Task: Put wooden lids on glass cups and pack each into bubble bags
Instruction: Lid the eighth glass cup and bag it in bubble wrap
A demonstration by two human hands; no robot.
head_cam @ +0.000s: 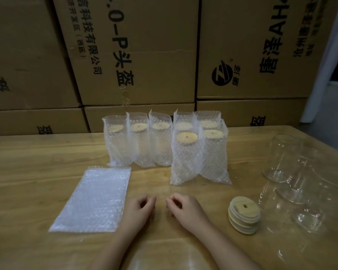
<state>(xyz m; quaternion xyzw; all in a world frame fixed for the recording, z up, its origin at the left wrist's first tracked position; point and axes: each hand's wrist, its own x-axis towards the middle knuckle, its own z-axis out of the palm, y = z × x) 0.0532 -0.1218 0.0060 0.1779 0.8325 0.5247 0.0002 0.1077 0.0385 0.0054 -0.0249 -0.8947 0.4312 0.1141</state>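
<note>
Seven bagged cups (185, 152) stand centre; bubble bags (94, 199) lower left; lid stack (244, 214), glass cups (285, 158) lower right. Resting on table (27, 172): left hand (139, 208), right hand (185, 208), loosely curled, empty.

Both the left hand (138, 209) and right hand (184, 209) are bare, forearms uncovered.

Dim rm; cardboard boxes (137, 55) behind wood table (37, 162).
</note>
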